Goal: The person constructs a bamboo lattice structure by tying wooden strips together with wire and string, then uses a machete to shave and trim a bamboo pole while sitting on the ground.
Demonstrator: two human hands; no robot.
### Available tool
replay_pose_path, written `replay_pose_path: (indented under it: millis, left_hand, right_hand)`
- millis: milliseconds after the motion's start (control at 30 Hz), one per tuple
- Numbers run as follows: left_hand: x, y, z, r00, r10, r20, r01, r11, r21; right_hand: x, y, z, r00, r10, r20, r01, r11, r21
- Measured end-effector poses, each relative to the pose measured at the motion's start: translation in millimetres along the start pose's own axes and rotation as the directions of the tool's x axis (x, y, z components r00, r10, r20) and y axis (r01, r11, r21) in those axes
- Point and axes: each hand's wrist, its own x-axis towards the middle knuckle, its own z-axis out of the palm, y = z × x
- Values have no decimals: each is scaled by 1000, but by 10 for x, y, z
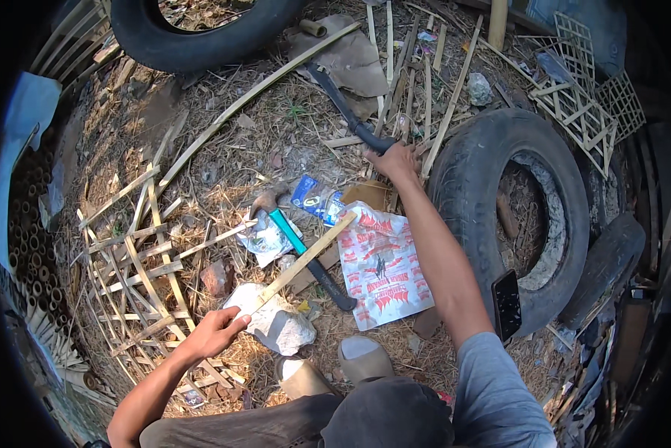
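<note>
Bamboo strip | left hand pinching it | right hand gripping dark tool | tyre encircles brown piece

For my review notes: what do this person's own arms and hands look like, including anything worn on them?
The left hand and right hand are ungloved; no rings or watch can be made out. A plain blue-grey fabric sleeve covers the upper right arm, leaving the right forearm bare. The left forearm is bare too; its sleeve is not visible.

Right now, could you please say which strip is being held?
The strip in the left hand, crossing in front of the hammer; the others aren't held.
</note>
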Motion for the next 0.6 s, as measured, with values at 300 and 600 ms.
replay_pose_path:
  millis: [300,600]
  left_hand:
    - [48,-86,4,999,31,-8,-31,999,21]
    - [-8,-272,50,1000,4,-10,-5,999,-46]
  right_hand:
    - [86,-57,201,996,53,-78,-57,997,-48]
    - [-35,3,291,916,-144,-374,219,962,166]
